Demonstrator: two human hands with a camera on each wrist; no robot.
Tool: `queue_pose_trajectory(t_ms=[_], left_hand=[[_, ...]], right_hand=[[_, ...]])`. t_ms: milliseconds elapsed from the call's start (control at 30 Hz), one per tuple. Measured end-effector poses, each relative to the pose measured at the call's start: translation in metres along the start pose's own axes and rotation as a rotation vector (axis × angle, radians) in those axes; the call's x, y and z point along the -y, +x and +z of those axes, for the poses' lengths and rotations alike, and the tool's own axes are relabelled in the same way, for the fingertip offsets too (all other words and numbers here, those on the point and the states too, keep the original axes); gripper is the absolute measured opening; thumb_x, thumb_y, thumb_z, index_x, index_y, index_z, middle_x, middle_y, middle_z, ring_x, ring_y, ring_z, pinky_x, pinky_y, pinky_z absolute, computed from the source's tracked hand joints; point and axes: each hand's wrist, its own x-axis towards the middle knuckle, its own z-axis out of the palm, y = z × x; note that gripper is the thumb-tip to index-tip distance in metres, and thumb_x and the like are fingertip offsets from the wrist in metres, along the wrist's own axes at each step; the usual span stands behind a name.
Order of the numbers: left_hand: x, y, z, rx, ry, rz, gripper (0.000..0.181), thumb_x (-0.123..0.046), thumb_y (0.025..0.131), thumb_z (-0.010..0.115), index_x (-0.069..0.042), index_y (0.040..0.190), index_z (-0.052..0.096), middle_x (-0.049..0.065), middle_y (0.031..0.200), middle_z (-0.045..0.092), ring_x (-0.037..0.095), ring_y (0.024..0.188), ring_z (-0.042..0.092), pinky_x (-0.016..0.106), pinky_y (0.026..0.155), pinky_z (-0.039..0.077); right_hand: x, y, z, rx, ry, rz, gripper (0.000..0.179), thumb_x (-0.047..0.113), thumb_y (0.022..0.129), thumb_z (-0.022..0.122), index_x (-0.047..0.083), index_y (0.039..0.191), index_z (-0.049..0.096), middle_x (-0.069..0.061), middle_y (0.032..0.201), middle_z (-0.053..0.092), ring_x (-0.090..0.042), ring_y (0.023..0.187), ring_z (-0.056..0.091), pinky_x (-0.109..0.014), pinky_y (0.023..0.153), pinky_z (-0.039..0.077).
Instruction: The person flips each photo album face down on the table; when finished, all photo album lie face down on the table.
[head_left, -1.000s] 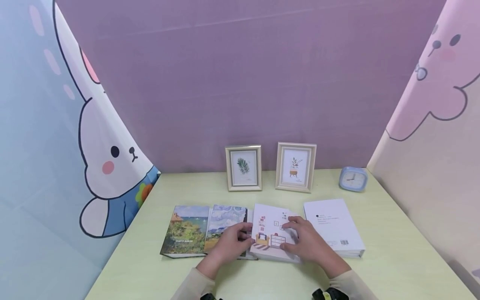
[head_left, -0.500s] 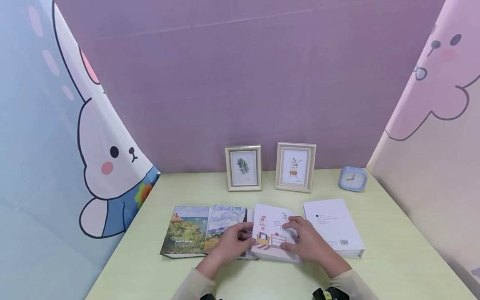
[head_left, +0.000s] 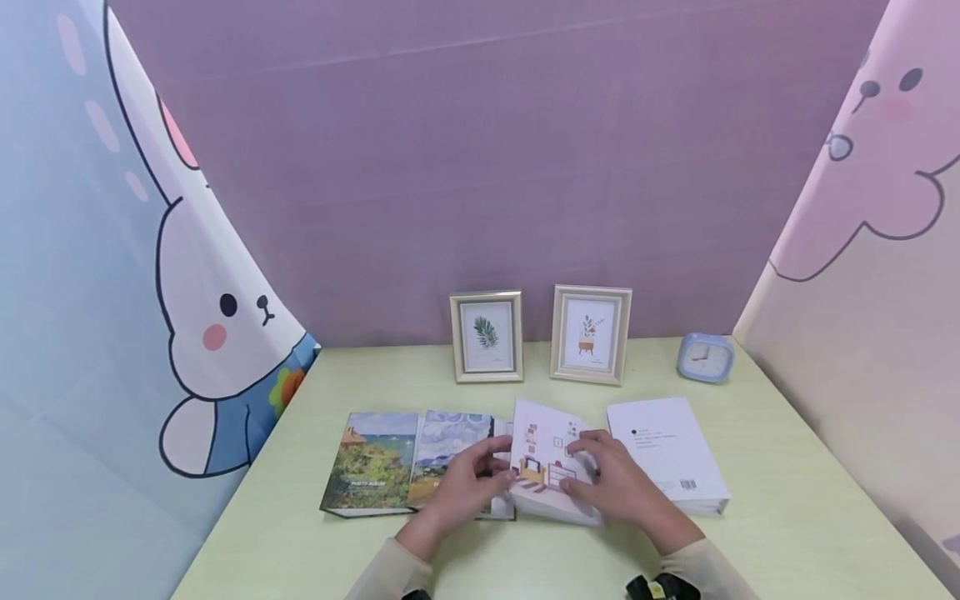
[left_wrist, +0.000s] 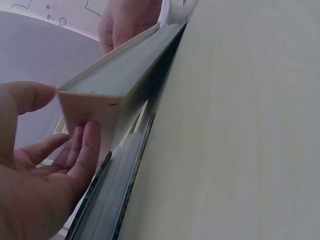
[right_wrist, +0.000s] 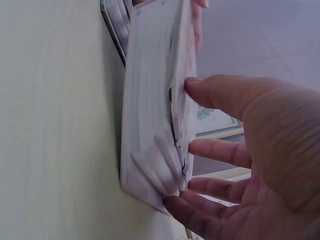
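A thick white album (head_left: 542, 442) with furniture drawings on its cover lies between both hands, its left side tipped up off the table. My left hand (head_left: 467, 483) grips its spine side. In the left wrist view the thumb is on the spine's edge and the fingers (left_wrist: 90, 142) press against the spine. My right hand (head_left: 621, 482) holds the opposite side, thumb and fingers (right_wrist: 215, 150) on the cover and page edges. Loose page edges (right_wrist: 155, 160) fan out there. Under the left hand lies an album with a cloudy landscape cover (head_left: 453, 437).
A landscape photo album (head_left: 371, 462) lies at the left. A white album (head_left: 663, 450), barcode side up, lies to the right. Two picture frames (head_left: 486, 377) (head_left: 590, 377) and a blue clock (head_left: 707, 358) stand at the back of the table (head_left: 262, 533).
The white album's left side has risen, so it now tilts toward the right. My left hand has moved slightly right and up with it; the right hand stays nearly in place.
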Motion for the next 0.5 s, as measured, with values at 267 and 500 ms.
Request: queue_pose_trajectory(t_ms=[267, 500], left_hand=[[-0.0016, -0.0018, 0.0008, -0.004, -0.123, 0.061, 0.053, -0.013, 0.103, 0.066, -0.005, 0.153, 0.050, 0.022, 0.151, 0.053, 0.040, 0.138, 0.052, 0.030, 0.104, 0.053], [-0.0021, -0.0026, 0.0023, 0.013, -0.220, 0.062, 0.055, -0.015, 0.103, 0.067, -0.009, 0.155, 0.049, 0.019, 0.162, 0.040, 0.042, 0.141, 0.050, 0.039, 0.102, 0.055]], right_hand=[[0.0002, 0.0011, 0.0044, 0.018, 0.212, -0.033, 0.045, 0.024, 0.084, 0.090, 0.013, 0.122, 0.069, -0.015, 0.138, 0.055, -0.036, 0.122, 0.058, -0.032, 0.086, 0.062], [-0.0002, 0.0017, 0.0058, 0.023, 0.266, -0.035, 0.046, 0.024, 0.085, 0.089, 0.012, 0.124, 0.067, -0.016, 0.141, 0.054, -0.040, 0.126, 0.057, -0.029, 0.086, 0.062]])
